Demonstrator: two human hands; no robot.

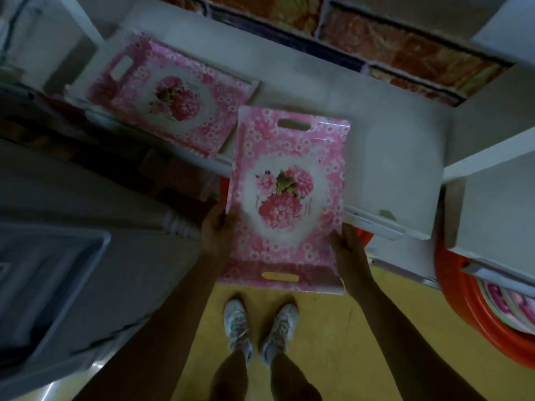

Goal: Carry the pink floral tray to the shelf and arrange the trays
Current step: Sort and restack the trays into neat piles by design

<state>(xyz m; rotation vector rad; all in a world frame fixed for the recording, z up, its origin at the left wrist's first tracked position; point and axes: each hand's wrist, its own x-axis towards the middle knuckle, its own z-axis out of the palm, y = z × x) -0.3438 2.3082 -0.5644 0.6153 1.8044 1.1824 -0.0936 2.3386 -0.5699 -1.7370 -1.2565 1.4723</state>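
Observation:
I hold a pink floral tray (285, 198) lengthwise in front of me, its far end over the front edge of the white shelf (390, 146). My left hand (215, 228) grips its left long edge and my right hand (348, 250) grips its right long edge near the bottom corner. A second pink floral tray (162, 94) of the same pattern lies on the shelf to the left, turned at an angle, with part of it past the shelf's front edge.
A grey bin (49, 282) stands on a grey surface at the left. Orange tubs (474, 311) holding patterned plates sit under the shelf at the right. A white shelf divider (489, 157) stands to the right. My feet are on a yellow floor (333, 342).

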